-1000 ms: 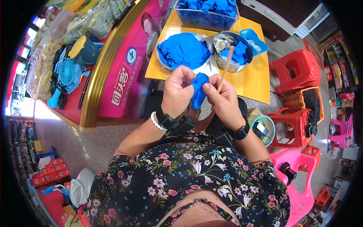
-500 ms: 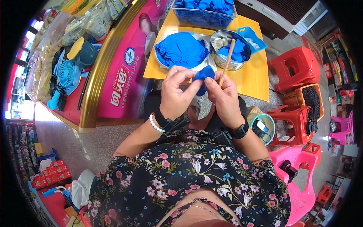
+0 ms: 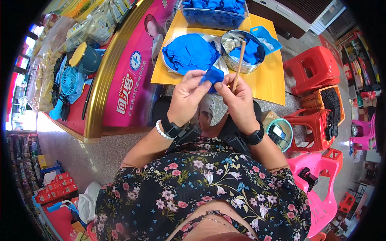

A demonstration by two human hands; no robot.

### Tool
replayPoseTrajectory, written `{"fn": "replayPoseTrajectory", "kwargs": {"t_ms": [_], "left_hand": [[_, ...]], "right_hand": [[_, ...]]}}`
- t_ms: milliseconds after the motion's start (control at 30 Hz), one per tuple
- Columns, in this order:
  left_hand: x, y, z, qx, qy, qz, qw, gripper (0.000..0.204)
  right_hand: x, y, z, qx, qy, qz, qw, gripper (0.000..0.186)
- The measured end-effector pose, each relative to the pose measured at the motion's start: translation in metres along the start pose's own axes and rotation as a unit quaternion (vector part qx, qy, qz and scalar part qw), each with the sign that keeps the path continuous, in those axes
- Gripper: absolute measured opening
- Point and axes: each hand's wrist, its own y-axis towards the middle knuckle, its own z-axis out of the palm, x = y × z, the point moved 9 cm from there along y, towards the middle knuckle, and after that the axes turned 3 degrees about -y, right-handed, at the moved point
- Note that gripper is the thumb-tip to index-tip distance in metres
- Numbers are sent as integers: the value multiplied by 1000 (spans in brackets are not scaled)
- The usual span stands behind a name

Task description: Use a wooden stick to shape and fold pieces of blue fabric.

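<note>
A small folded piece of blue material (image 3: 214, 76) is pinched between my left hand (image 3: 186, 96) and my right hand (image 3: 237, 98). My right hand also holds a thin wooden stick (image 3: 240, 60), which points up past the cloth. Just beyond my hands, a white plate (image 3: 167, 61) carries a heap of flat blue pieces (image 3: 189, 51). Beside it a round tin (image 3: 243, 66) holds more blue pieces and some pale material, with a small blue plastic container (image 3: 267, 38) behind. A clear tub (image 3: 213, 18) full of blue pieces stands at the back of the yellow table (image 3: 269, 88).
A pink-fronted counter (image 3: 124, 100) with bags, a fan (image 3: 69, 78) and a mug (image 3: 85, 56) stands at left. Red stools (image 3: 311, 68), an orange crate (image 3: 333, 106), a teal bucket (image 3: 281, 136) and a pink chair (image 3: 317, 209) are at right.
The blue piece has moved up and been folded smaller in my fingers. My left thumb has shifted onto it. The stick stays in my right hand.
</note>
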Motion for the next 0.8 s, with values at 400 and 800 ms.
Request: {"fn": "replayPoseTrajectory", "kwargs": {"t_ms": [400, 800], "left_hand": [[6, 8, 15, 31, -335, -139, 932, 35], [3, -2, 13, 9, -235, -112, 965, 31]], "right_hand": [[-11, -18, 30, 123, -141, -57, 981, 8], [13, 5, 2, 30, -35, 8, 999, 11]]}}
